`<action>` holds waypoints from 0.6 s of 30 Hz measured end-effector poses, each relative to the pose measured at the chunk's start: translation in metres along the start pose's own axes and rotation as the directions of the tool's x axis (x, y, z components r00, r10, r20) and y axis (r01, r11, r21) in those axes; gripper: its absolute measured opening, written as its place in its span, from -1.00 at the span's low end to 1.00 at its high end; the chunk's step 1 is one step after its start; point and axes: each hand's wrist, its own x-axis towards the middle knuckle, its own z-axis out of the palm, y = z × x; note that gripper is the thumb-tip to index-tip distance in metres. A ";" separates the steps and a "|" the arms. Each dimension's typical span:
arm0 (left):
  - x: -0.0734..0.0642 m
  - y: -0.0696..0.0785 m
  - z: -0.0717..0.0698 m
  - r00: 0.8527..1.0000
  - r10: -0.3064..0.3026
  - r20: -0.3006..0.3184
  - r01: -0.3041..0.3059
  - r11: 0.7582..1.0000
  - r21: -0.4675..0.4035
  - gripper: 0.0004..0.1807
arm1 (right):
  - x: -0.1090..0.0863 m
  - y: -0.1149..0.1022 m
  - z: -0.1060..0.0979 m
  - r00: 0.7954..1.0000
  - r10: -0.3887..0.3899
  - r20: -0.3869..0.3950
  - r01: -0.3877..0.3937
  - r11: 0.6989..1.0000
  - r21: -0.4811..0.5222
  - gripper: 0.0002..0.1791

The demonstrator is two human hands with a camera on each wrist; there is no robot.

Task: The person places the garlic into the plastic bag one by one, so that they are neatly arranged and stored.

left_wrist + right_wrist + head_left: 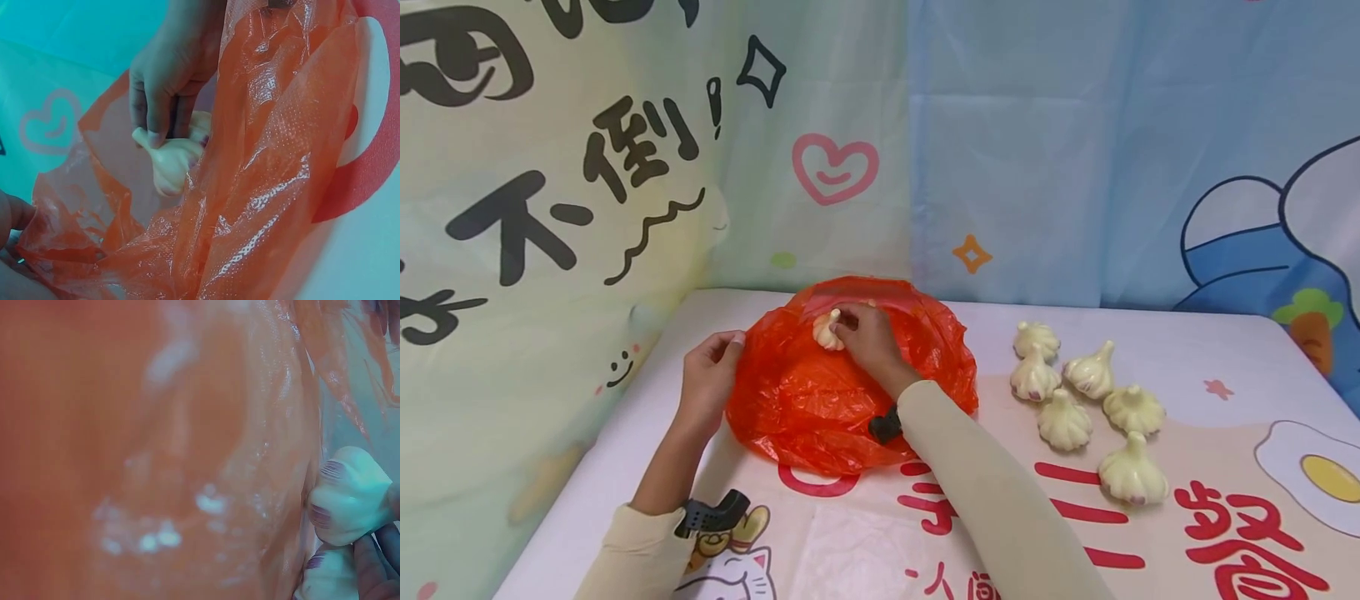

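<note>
A red plastic bag (805, 408) lies spread with its mouth open at the middle of the table. At its left rim, my left hand (709, 375) pinches the edge between thumb and fingers. My right hand (872, 337) reaches into the bag's mouth and grips a white garlic bulb (826, 332) near its stem. The left wrist view shows this bulb (170, 167) under the fingertips, a second bulb (200, 124) close behind. Purple-streaked undersides of the gripped bulb (350, 497) and the other bulb (328, 575) appear in the right wrist view, partly covered by fingers.
Several garlic bulbs (1066, 421) sit grouped on the printed tablecloth (1217, 442) right of the bag. A patterned curtain (1015, 167) hangs along the table's back edge, and another printed sheet (512, 358) hangs on the left.
</note>
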 end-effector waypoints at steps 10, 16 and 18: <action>-0.001 -0.001 0.002 1.000 0.002 0.010 -0.002 1.000 -0.004 -0.60 | 0.000 0.001 0.001 0.998 0.060 -0.028 -0.059 0.997 0.057 -0.68; 0.000 0.001 0.003 0.999 0.031 0.007 -0.031 0.999 0.009 -0.58 | 0.002 0.001 0.003 0.998 0.041 -0.039 -0.041 0.999 0.016 -0.66; 0.000 0.002 0.002 1.000 0.029 0.007 -0.029 0.999 0.015 -0.58 | 0.002 0.001 0.004 0.998 0.042 -0.043 -0.041 0.999 0.015 -0.63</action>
